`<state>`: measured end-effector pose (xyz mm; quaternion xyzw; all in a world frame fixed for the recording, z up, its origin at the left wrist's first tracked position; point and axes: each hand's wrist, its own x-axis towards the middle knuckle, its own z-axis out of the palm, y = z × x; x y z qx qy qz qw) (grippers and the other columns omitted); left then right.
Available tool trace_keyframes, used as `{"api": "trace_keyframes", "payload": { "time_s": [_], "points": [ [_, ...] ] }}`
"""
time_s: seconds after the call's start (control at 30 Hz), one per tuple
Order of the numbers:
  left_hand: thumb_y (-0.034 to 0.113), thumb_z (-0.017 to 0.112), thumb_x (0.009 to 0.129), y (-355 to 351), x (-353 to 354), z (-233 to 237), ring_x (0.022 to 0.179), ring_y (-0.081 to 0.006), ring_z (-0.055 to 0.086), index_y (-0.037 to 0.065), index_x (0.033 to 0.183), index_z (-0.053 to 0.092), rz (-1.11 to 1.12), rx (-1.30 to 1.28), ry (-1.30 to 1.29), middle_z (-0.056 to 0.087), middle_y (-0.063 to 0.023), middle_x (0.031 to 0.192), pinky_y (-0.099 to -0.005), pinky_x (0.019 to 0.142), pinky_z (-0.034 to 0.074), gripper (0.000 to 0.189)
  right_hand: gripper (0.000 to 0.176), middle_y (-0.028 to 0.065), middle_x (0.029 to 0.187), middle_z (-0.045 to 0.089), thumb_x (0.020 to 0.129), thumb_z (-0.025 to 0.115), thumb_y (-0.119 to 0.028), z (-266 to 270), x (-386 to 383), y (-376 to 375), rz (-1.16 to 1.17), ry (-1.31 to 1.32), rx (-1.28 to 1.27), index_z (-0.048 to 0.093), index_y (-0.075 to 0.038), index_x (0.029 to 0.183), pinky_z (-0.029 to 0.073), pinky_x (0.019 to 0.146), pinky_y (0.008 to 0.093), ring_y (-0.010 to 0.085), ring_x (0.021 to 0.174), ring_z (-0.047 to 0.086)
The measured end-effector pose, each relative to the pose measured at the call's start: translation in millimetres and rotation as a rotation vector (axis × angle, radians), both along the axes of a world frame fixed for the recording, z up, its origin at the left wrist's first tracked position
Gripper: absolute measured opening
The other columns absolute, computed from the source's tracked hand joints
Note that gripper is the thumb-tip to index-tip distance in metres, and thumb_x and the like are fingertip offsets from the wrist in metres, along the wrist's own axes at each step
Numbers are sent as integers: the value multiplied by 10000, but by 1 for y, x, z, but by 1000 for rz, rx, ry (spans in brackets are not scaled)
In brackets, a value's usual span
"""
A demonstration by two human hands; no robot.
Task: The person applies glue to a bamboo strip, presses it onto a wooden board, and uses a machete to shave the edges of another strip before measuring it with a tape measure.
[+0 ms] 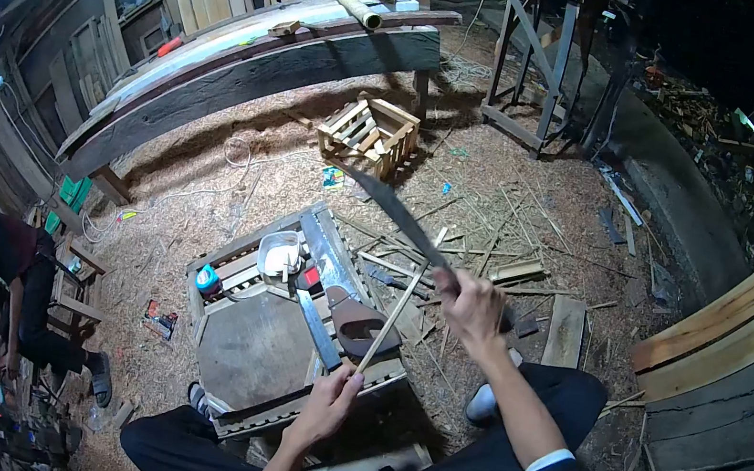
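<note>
My right hand [472, 312] is wrapped around the handle of a machete [397, 211], whose long dark blade points up and to the left. Lower down, my left hand [330, 407] grips the bottom end of a thin wooden strip [397, 314]. The strip rises at a slant and passes close to the machete's handle end in this view. Below it, a handsaw [359, 322] with a brown handle lies on a low slatted worktable [251, 343]. A white plastic tub [279, 254] and a blue can [208, 280] stand at the worktable's far side.
Loose wooden strips [496, 243] litter the sawdust floor ahead. A small slatted crate [382, 130] sits beyond, before a long workbench [296, 60]. At the left, another person [23, 282] sits bent forward. Curved planks [738, 306] stand at the right.
</note>
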<state>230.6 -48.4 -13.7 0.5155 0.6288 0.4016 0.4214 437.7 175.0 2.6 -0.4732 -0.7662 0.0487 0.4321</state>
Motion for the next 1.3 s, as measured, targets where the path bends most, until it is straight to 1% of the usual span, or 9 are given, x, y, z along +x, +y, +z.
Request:
{"api": "trace_keyframes", "payload": {
  "time_s": [0.07,0.1,0.37,0.4,0.6,0.9,1.13,1.27,1.3],
  "points": [
    [299,541,1121,9,0,-1,685,-113,397,23,969,537,11,-12,-14,422,-10,731,-330,604,357,315,745,132,535,597,1050,437,-698,-7,1,-25,70,-107,-62,526,-103,610,443,420,446,292,439,619],
    [299,541,1121,8,-1,1,689,-114,400,19,972,538,8,-4,-59,424,-6,739,-330,609,361,317,759,10,481,477,1041,307,-778,-8,-2,-30,175,-120,50,479,-169,621,372,377,360,138,386,453],
    [265,554,1116,-7,-2,-7,687,-75,400,12,925,549,-42,-23,-117,434,34,744,-287,592,351,317,761,-42,493,382,1009,255,-832,-16,12,-4,53,20,-212,420,-212,599,285,363,335,95,384,313],
    [265,554,1117,-1,5,4,688,-73,396,18,920,550,-31,-21,-165,428,40,745,-284,593,351,316,749,167,560,600,1054,379,-705,7,10,-25,117,-119,-378,624,-88,708,454,489,505,335,508,625],
    [298,563,1120,6,-3,16,682,-74,396,28,903,536,66,3,-323,430,59,758,-275,599,352,348,794,226,610,606,1001,440,-774,18,9,-19,-15,60,-578,693,-42,826,497,618,517,440,650,667],
    [326,653,1057,21,-35,39,429,-254,485,-4,778,664,229,174,393,554,-145,543,-416,480,395,432,588,24,784,705,939,775,-556,44,13,-7,141,586,-418,719,-4,1134,489,646,308,127,661,625],
    [380,741,977,25,-65,66,411,-296,475,17,676,635,145,227,676,516,-146,512,-436,455,364,484,434,-32,741,633,935,827,-447,42,6,-15,377,714,-740,738,-22,933,428,594,268,48,661,538],
    [329,808,911,34,-91,64,663,-249,590,50,685,656,158,288,902,561,-109,599,-459,741,439,390,230,-7,745,652,994,778,-255,42,-2,-28,412,825,-870,716,-34,979,335,433,205,18,486,454],
    [342,837,876,35,-92,64,944,-285,602,76,847,679,221,250,887,631,-118,841,-497,925,395,310,271,41,730,704,989,779,-274,53,-4,-34,432,908,-890,720,-29,890,361,414,222,33,467,480]
  ]
}}
